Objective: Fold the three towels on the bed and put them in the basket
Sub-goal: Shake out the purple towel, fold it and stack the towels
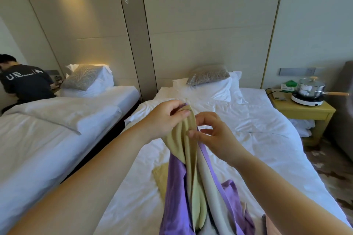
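Both forearms reach forward over the bed (257,120), and the hands meet high above its middle. The left hand (164,118) is the higher of the two: its thumb and curled fingers pinch the top corner of the yellow towel (183,139) and hold it up. Just beside and a little lower, the right hand (215,133) has its palm turned inward, with thumb and forefinger closed on the same towel's right edge and the other fingers loosely curled. A purple towel (175,187) and a cream towel (208,187) with a purple border hang bunched against the yellow one. I cannot tell whether either hand grips them too. Their lower ends trail onto the sheet near the foot of the bed, where more yellow and purple cloth lies flat. Bare white sheet spreads on both sides of the hands and up to the pillows (212,86). A narrow gap separates this bed from the second bed (57,120) on the left. On the right, a nightstand (305,108) bearing a pot (311,87) stands close to the mattress edge.
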{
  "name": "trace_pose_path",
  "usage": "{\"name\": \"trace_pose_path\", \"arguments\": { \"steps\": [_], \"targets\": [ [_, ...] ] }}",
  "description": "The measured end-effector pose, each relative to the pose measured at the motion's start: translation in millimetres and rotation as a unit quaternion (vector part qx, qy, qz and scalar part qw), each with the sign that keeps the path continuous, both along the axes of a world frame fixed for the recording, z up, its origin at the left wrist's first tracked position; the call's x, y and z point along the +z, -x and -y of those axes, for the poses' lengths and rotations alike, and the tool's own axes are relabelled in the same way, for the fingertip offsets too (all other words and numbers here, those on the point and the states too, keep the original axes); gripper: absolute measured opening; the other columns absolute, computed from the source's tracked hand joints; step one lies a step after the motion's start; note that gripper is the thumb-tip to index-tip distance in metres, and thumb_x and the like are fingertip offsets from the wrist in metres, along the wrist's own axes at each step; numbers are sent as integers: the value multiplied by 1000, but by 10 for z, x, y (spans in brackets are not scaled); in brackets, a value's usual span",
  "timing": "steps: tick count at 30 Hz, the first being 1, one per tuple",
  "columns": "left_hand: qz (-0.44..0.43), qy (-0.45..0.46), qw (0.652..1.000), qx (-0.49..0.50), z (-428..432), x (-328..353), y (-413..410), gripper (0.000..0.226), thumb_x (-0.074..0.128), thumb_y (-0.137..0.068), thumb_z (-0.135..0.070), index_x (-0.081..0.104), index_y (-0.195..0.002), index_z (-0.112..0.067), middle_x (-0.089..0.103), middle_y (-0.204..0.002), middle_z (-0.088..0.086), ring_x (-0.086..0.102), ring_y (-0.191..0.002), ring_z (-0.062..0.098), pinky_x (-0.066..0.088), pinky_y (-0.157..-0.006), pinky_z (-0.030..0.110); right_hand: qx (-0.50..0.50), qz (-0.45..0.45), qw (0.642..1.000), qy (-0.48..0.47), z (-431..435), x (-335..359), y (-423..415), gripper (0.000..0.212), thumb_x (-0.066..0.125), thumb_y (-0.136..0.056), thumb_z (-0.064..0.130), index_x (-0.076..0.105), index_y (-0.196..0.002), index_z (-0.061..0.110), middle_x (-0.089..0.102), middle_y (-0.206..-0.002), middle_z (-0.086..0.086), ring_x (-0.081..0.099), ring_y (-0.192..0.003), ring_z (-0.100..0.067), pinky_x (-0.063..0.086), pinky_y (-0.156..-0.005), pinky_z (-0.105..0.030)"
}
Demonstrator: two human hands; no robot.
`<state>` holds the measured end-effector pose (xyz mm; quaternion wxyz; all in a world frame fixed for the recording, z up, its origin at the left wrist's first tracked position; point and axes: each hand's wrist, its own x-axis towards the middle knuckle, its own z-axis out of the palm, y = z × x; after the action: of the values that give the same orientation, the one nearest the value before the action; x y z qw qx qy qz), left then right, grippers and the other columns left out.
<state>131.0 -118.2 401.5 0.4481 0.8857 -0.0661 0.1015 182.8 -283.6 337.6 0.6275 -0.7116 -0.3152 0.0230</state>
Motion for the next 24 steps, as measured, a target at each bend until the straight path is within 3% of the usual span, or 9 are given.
{"name": "trace_pose_path", "arguments": {
  "steps": [1, 3, 5, 8, 11, 15, 19, 21, 24],
  "targets": [
    [5, 13, 1000, 3, 7, 29, -7, 18, 54, -96, -22, 59, -89, -6, 50, -78, -2, 45, -75, 11, 37, -72, 28, -3, 9, 1000, 9, -1, -13, 7, 19, 78, -75, 11, 64, -84, 20, 53, -110, 6, 57, -97, -7, 47, -87, -21],
    [24, 46, 999, 9, 22, 109, -19, 11, 55, -96, -19, 60, -91, -11, 51, -78, -2, 46, -76, 10, 38, -73, 27, -8, 25, 999, 20, -13, -32, 19, 22, 77, -75, 6, 64, -76, 24, 54, -107, 1, 56, -90, -9, 46, -87, -24],
    [48, 79, 996, 12, 31, 208, -27, 9, 54, -96, -17, 61, -90, -17, 56, -79, -6, 50, -77, 7, 41, -74, 23, -38, 61, 997, 41, -31, -52, 21, 25, 75, -76, 5, 63, -70, 27, 54, -98, -1, 52, -74, 0, 42, -75, -13],
    [84, 102, 991, 20, -11, 372, -46, 10, 53, -96, -15, 62, -90, -17, 57, -84, 0, 51, -81, 11, 40, -79, 28, -62, 90, 993, 54, -55, -87, 16, 18, 73, -77, 6, 67, -71, 22, 51, -96, 2, 50, -70, 5, 36, -68, -3],
    [107, 120, 986, 35, -113, 563, -38, 10, 58, -89, -26, 63, -90, -18, 58, -88, 5, 52, -84, 15, 41, -81, 33, -60, 101, 989, 87, -47, -131, -16, 11, 71, -80, 9, 66, -75, 17, 50, -93, 3, 51, -74, 8, 34, -68, -1],
    [127, 150, 978, 69, -330, 751, -20, 16, 57, -81, -34, 65, -88, -22, 63, -87, 1, 57, -82, 15, 43, -80, 32, -49, 103, 985, 128, -47, -63, -27, 20, 67, -83, 7, 62, -73, 23, 49, -81, 6, 50, -70, 5, 35, -69, -6],
    [162, 180, 957, 158, -758, 848, -42, 7, 59, -91, -27, 64, -88, -23, 64, -93, 6, 57, -86, 18, 44, -83, 36, -17, -11, 999, -36, 35, 450, -151, 18, 58, -88, 4, 60, -74, 14, 56, -73, -2, 50, -71, -14, 40, -71, -27],
    [144, 179, 956, 182, -966, 832, -70, 9, 56, -95, -22, 63, -90, -22, 62, -98, 9, 56, -92, 21, 44, -87, 39, 0, -52, 994, -96, 57, 768, -201, 22, 53, -92, 7, 58, -74, 18, 52, -67, 2, 46, -65, -13, 37, -63, -26],
    [108, 180, 960, 184, -1156, 765, -130, 11, 53, -96, -20, 64, -95, -18, 64, -106, 11, 58, -102, 26, 43, -99, 41, -8, -63, 993, -95, -47, 1024, -173, 20, 47, -97, 13, 54, -79, 18, 48, -68, 5, 41, -64, -11, 32, -59, -25]
  ]
}}
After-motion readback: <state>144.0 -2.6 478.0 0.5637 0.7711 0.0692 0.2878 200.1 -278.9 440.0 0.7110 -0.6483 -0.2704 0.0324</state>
